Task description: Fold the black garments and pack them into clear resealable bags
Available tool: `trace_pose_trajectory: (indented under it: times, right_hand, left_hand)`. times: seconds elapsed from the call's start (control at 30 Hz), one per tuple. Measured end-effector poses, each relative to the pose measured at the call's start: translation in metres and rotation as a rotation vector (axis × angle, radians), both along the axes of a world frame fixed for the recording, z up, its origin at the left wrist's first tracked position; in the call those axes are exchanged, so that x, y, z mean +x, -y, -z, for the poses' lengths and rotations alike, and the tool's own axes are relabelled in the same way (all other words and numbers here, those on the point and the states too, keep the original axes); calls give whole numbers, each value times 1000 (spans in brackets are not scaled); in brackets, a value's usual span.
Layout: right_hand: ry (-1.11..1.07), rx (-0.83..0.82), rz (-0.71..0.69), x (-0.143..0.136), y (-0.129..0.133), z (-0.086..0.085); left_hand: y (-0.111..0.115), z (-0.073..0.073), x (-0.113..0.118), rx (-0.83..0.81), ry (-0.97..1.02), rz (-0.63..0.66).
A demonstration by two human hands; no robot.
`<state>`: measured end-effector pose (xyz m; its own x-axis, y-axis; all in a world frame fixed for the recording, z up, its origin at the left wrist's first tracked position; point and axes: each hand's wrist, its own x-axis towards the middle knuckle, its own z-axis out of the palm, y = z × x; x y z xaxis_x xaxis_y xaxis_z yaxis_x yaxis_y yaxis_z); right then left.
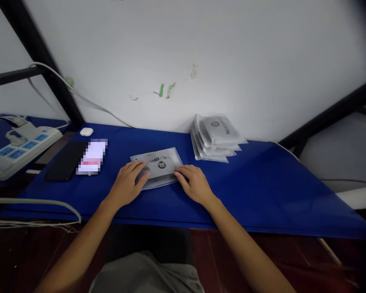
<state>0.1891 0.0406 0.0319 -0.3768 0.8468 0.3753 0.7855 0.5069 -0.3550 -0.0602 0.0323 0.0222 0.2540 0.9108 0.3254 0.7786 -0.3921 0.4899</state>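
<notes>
A frosted plastic zip bag (163, 165) with dark lettering and a round logo lies flat on the blue table in front of me. More layers show under its near edge, so it looks like a small stack. My left hand (128, 181) is closed on the left side, thumb and fingers over the plastic. On the opposite side, my right hand (197, 183) grips the right edge with curled fingers. Behind and to the right stands a pile of several similar zip bags (219, 130), loosely fanned, near the wall.
The blue table (256, 191) meets a white wall (232, 53). At left lie a black phone or tablet (67, 160), a device with a lit, blurred screen (93, 156) and a white earbud case (86, 132). A power strip (24, 148) with cables sits beyond the left edge.
</notes>
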Motion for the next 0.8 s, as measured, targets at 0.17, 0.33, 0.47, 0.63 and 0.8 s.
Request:
trace_pose_trajectory:
  times: [0.17,0.33,0.47,0.63,0.8]
  right_hand:
    - [10,29,66,0,0,-3]
    - [-49,13,157,-2,-9,-5]
    - [29,-77,211,-7,-27,-4]
    - [50,-125,193,-11,-53,1]
    - [70,-112,169,-10,-67,3]
  left_hand:
    - [-4,-8,1,64,87,-53]
    - [-18,-10,2,72,31,-302]
    - [-31,-9,3,-57,-98,-410]
    - [-41,-6,4,-75,-149,-370]
    - [-44,-2,1,-62,-141,-360]
